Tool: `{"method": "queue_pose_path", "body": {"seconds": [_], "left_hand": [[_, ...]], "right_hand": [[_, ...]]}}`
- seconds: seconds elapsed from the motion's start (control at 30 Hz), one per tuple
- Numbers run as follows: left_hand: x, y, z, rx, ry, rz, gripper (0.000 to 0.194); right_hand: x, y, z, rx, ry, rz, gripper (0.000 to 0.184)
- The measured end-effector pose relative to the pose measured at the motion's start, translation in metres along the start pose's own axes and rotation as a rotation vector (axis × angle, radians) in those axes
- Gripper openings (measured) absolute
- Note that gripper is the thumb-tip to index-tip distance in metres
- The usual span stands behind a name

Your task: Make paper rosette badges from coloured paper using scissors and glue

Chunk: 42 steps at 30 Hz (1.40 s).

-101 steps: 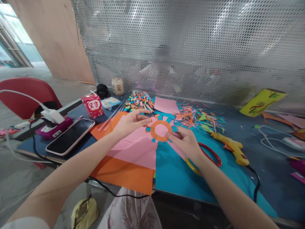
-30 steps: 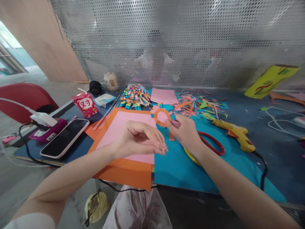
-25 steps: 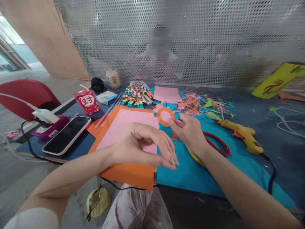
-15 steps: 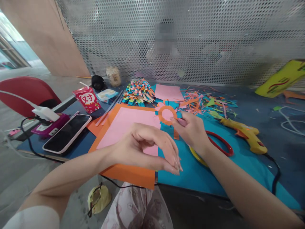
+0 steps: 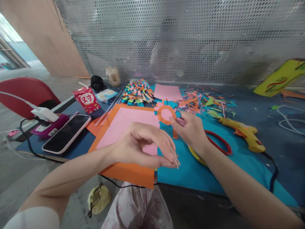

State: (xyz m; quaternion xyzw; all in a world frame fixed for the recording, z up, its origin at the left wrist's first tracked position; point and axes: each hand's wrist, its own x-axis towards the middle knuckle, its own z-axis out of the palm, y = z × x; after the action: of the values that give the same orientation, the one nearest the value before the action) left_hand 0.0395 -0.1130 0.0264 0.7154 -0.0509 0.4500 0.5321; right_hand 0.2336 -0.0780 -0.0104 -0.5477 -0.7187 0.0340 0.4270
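Observation:
My right hand [image 5: 190, 128] pinches a paper flower [image 5: 166, 115] by its right edge. The flower has an orange ring round a pink centre, with pink, orange and blue petals around it and an orange strip below. My left hand [image 5: 152, 144] hovers nearer to me, over the pink sheet [image 5: 128, 124] and blue sheet [image 5: 190, 178], apart from the flower. Its thumb and fingertips are pressed together; whatever they may hold is too small to tell. Under my right forearm lie scissors with a red and a yellow handle [image 5: 220, 143], partly covered.
A yellow hot glue gun [image 5: 243, 132] lies at the right with its black cord. Paper scraps [image 5: 205, 101] and a heap of coloured paper strips [image 5: 138, 92] are at the back. A phone [image 5: 66, 133], power strip [image 5: 51, 125] and red drink carton [image 5: 86, 100] stand left.
The pinched fingertips of my left hand have shifted slightly up and left. The flower stays in my right hand, and the view has moved a little.

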Motion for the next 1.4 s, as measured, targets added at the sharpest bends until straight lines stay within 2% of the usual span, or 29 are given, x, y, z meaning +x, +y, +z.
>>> {"method": "queue_pose_path", "body": {"seconds": [0.27, 0.47, 0.7, 0.87, 1.2, 1.4], "left_hand": [[0.0010, -0.0004, -0.0005, -0.028, 0.001, -0.030, 0.013], [0.0004, -0.0013, -0.0006, 0.000, -0.004, -0.012, 0.016], [-0.0028, -0.0018, -0.0032, 0.021, 0.015, -0.057, 0.012], [-0.0040, -0.0014, -0.0026, 0.012, 0.055, -0.075, 0.019], [-0.0025, -0.0011, -0.0025, 0.057, 0.035, -0.065, 0.016], [-0.0030, 0.0003, -0.0026, 0.093, 0.040, -0.120, 0.018]], "right_hand": [[-0.0008, 0.0008, 0.0000, 0.004, 0.010, 0.006, 0.038], [-0.0006, -0.0010, -0.0001, 0.030, -0.006, 0.013, 0.033], [-0.0006, -0.0004, 0.0000, 0.024, -0.004, 0.009, 0.035], [-0.0012, 0.0001, -0.0002, 0.040, -0.025, 0.027, 0.031], [0.0004, 0.0005, 0.0009, 0.012, -0.016, 0.022, 0.033], [-0.0004, -0.0004, -0.0003, 0.017, -0.015, 0.025, 0.033]]}}
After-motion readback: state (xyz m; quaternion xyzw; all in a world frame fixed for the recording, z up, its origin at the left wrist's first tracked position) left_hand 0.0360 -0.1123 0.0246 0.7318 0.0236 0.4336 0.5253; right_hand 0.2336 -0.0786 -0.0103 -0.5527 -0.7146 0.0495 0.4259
